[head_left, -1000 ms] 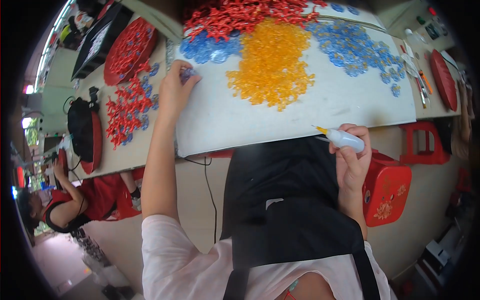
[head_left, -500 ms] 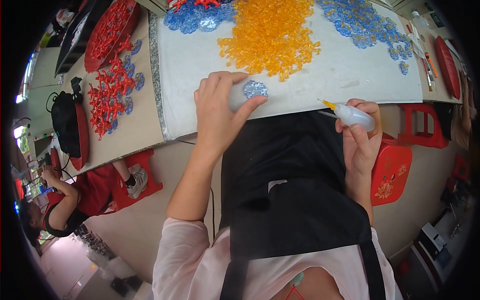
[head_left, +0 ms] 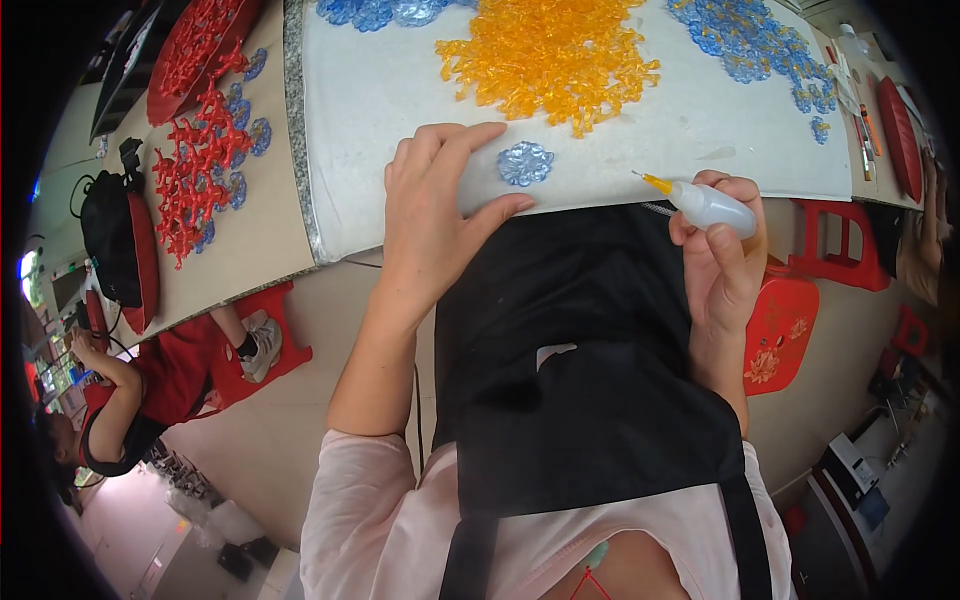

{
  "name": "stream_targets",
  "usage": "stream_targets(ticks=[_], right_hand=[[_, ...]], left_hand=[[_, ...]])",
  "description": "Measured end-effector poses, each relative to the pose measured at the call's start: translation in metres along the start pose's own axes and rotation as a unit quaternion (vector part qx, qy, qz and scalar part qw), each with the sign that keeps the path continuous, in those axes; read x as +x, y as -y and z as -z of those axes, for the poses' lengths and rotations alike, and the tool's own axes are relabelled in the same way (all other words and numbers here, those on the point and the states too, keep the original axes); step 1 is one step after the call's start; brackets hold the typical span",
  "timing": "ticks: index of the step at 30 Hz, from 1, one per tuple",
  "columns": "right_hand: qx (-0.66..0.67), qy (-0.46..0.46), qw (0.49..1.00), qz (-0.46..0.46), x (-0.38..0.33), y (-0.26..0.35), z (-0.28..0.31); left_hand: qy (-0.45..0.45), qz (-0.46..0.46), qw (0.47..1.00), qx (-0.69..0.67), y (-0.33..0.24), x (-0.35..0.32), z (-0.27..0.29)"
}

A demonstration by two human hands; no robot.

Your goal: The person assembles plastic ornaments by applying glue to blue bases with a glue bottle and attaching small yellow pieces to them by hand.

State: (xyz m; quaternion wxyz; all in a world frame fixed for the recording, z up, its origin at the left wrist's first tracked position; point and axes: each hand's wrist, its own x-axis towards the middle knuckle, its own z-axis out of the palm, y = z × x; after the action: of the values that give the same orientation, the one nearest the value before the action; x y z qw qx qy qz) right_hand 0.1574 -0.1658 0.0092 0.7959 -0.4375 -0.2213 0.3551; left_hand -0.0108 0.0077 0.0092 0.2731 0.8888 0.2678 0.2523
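A translucent blue flower-shaped piece (head_left: 525, 163) lies flat on the white table covering (head_left: 370, 170) near its front edge. Just left of it is my left hand (head_left: 432, 205), thumb and fingers apart around the piece, holding nothing. My right hand (head_left: 728, 245) grips a small squeeze bottle (head_left: 715, 208) with a yellow collar and a thin needle tip, over the front edge of the table. The needle points left, toward the blue flower piece but well apart from it. Behind the flower piece spreads a heap of clear orange plastic pieces (head_left: 550, 60).
More blue flower pieces lie at the far left (head_left: 375, 12), and blue ones with orange bits (head_left: 745, 45) at the far right. Red branching pieces (head_left: 195, 150) cover the side table. A red stool (head_left: 780, 330) stands right of me; a co-worker (head_left: 130, 390) sits at left.
The view has shifted a little. My left fingers have drawn away from the blue flower piece, which now sits apart from them. The bottle stays in my right hand.
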Motion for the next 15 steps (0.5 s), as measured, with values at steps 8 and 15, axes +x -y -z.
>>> stream_targets(ticks=[8, 15], right_hand=[[-0.006, 0.0, 1.0, -0.004, 0.0, -0.002, -0.001], [0.003, 0.011, 1.0, -0.011, 0.001, -0.004, -0.002]], left_hand=[[-0.023, 0.019, 0.999, 0.021, -0.007, -0.003, -0.006], [-0.045, 0.051, 0.994, -0.088, -0.014, -0.002, -0.018]])
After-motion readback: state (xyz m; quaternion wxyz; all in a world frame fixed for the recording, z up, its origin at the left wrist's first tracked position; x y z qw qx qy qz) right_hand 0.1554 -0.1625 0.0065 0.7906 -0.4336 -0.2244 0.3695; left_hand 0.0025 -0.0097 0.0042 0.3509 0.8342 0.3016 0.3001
